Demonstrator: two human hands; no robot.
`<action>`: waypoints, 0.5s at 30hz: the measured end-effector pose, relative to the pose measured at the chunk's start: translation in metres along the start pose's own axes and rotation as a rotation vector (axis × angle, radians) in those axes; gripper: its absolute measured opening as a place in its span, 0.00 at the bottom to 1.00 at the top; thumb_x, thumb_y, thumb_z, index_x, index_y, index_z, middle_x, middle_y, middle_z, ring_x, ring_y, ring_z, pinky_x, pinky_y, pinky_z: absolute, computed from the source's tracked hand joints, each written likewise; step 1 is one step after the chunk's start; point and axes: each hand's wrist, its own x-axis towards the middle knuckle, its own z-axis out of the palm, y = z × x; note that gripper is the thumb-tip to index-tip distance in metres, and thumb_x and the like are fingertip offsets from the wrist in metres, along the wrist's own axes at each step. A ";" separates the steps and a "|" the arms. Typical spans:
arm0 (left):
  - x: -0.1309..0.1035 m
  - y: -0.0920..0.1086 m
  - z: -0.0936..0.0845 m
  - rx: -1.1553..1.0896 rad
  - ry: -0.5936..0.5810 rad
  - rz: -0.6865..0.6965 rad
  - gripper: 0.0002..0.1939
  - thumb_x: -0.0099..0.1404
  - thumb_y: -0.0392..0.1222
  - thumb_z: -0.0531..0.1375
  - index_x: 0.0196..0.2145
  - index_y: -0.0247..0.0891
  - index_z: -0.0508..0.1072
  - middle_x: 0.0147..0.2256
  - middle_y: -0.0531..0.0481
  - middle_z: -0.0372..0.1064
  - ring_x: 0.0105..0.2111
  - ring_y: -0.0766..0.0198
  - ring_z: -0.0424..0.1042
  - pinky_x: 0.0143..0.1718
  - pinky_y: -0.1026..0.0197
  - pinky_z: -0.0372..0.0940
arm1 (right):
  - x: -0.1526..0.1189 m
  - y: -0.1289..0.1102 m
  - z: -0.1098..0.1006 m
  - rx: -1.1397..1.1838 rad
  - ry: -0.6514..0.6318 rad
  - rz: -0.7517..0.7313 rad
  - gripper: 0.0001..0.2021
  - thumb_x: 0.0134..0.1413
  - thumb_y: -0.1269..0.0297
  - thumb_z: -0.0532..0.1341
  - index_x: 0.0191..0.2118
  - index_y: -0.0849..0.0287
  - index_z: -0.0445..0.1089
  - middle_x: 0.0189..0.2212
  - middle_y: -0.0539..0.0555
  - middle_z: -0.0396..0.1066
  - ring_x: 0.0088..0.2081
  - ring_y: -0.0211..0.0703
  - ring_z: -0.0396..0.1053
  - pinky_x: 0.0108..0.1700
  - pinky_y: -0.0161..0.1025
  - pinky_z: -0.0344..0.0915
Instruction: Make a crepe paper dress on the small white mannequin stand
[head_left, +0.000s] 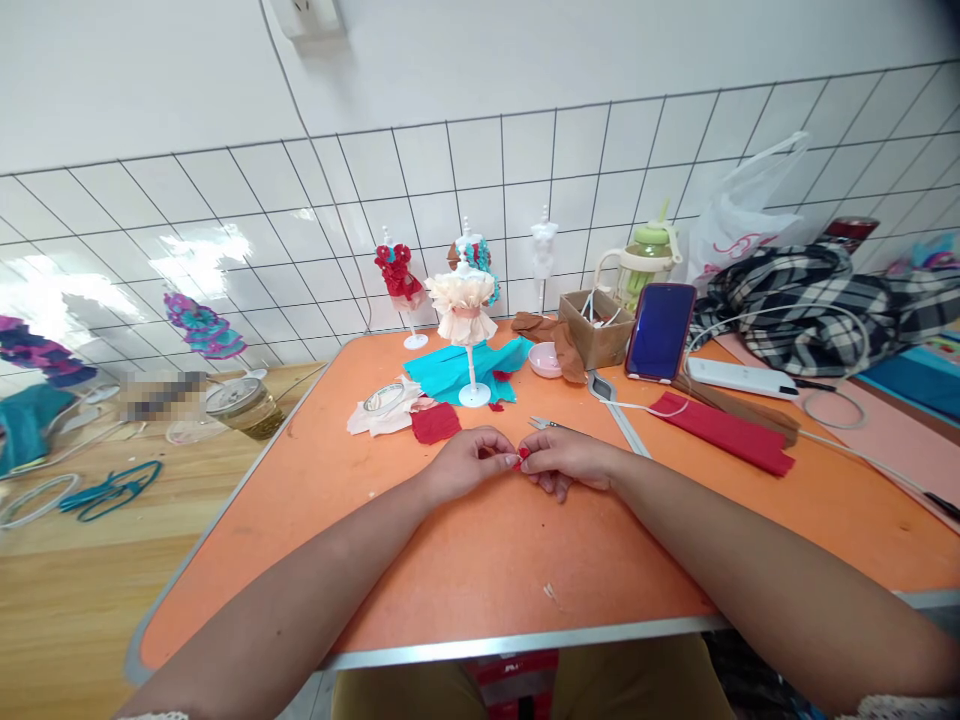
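Near the middle of the orange table (450, 590), a small red piece (523, 455) is pinched between the fingertips of both hands. My left hand (472, 462) holds it from the left, thumb and forefinger together. My right hand (564, 460) grips it from the right, its other fingers curled beneath. Just behind my right hand lie small scissors (545, 424), partly hidden. A red crepe paper piece (436, 424) lies behind my left hand, beside pale paper (360, 418) with a tape roll (383, 400) on it.
Behind stand a cream-dressed mannequin (466, 310) on blue paper (427, 372), a red-dressed one (399, 275) and a bare one (544, 250). To the right are a pink bowl (545, 361), cardboard box (600, 340), phone (660, 332), folded red paper (724, 433) and white power strip (741, 378).
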 end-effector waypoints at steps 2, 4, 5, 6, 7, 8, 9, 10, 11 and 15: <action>0.000 0.000 -0.001 -0.004 -0.017 0.003 0.17 0.55 0.53 0.63 0.30 0.34 0.76 0.33 0.46 0.73 0.33 0.62 0.69 0.35 0.63 0.62 | 0.000 0.000 0.000 -0.002 0.000 -0.006 0.07 0.44 0.63 0.60 0.28 0.59 0.62 0.19 0.45 0.64 0.17 0.31 0.62 0.16 0.27 0.63; 0.000 -0.001 -0.001 -0.002 -0.028 0.009 0.17 0.55 0.53 0.63 0.30 0.34 0.75 0.34 0.46 0.72 0.33 0.62 0.69 0.35 0.63 0.62 | 0.000 0.000 0.000 -0.006 -0.001 -0.010 0.07 0.44 0.63 0.61 0.28 0.59 0.62 0.19 0.45 0.64 0.18 0.30 0.62 0.16 0.26 0.62; 0.000 -0.001 -0.001 -0.005 -0.031 0.010 0.17 0.54 0.53 0.63 0.30 0.34 0.75 0.34 0.46 0.72 0.33 0.62 0.69 0.35 0.62 0.62 | 0.000 0.000 0.000 -0.007 0.000 -0.009 0.07 0.44 0.63 0.61 0.28 0.59 0.63 0.19 0.45 0.63 0.18 0.30 0.62 0.16 0.26 0.62; 0.000 -0.002 -0.001 -0.012 -0.033 0.007 0.17 0.54 0.53 0.63 0.29 0.34 0.75 0.34 0.46 0.72 0.32 0.62 0.69 0.35 0.62 0.62 | 0.000 0.000 0.000 -0.007 -0.001 -0.007 0.07 0.43 0.63 0.61 0.28 0.59 0.62 0.19 0.45 0.63 0.18 0.30 0.62 0.16 0.25 0.61; 0.001 -0.002 -0.001 -0.024 -0.034 0.000 0.18 0.54 0.54 0.63 0.29 0.34 0.74 0.33 0.46 0.72 0.32 0.63 0.68 0.35 0.62 0.62 | 0.000 0.000 0.000 -0.006 -0.002 -0.007 0.07 0.43 0.63 0.61 0.27 0.59 0.62 0.19 0.45 0.63 0.18 0.29 0.62 0.16 0.25 0.61; 0.000 -0.002 -0.001 -0.036 -0.037 -0.006 0.18 0.55 0.54 0.63 0.29 0.34 0.74 0.32 0.46 0.72 0.32 0.63 0.68 0.35 0.63 0.62 | 0.000 0.000 0.000 -0.007 -0.007 -0.005 0.07 0.43 0.63 0.61 0.27 0.59 0.62 0.18 0.45 0.63 0.18 0.29 0.62 0.16 0.25 0.61; 0.000 -0.002 -0.001 -0.046 -0.046 -0.009 0.18 0.55 0.55 0.63 0.29 0.34 0.73 0.32 0.47 0.72 0.32 0.63 0.68 0.34 0.63 0.62 | 0.000 0.001 0.000 -0.011 -0.014 -0.003 0.07 0.43 0.63 0.60 0.27 0.59 0.63 0.18 0.45 0.63 0.18 0.29 0.62 0.16 0.24 0.61; 0.000 -0.002 -0.001 -0.052 -0.055 -0.008 0.18 0.55 0.55 0.62 0.29 0.34 0.73 0.32 0.47 0.72 0.32 0.63 0.68 0.34 0.63 0.62 | 0.000 0.001 -0.001 -0.019 -0.023 -0.002 0.06 0.43 0.63 0.60 0.27 0.59 0.63 0.18 0.45 0.63 0.18 0.29 0.62 0.16 0.24 0.61; 0.000 -0.002 -0.001 -0.053 -0.067 -0.004 0.18 0.55 0.55 0.62 0.29 0.34 0.72 0.32 0.47 0.72 0.32 0.64 0.68 0.34 0.63 0.62 | 0.000 0.001 -0.001 -0.029 -0.033 -0.001 0.06 0.43 0.63 0.60 0.27 0.60 0.63 0.18 0.45 0.63 0.18 0.29 0.62 0.17 0.24 0.61; -0.001 0.001 -0.002 -0.056 -0.068 0.017 0.17 0.57 0.54 0.61 0.31 0.34 0.72 0.32 0.48 0.71 0.32 0.64 0.67 0.34 0.63 0.62 | -0.001 0.001 -0.002 -0.054 -0.045 0.001 0.06 0.43 0.64 0.60 0.27 0.60 0.63 0.18 0.45 0.63 0.18 0.30 0.62 0.17 0.25 0.62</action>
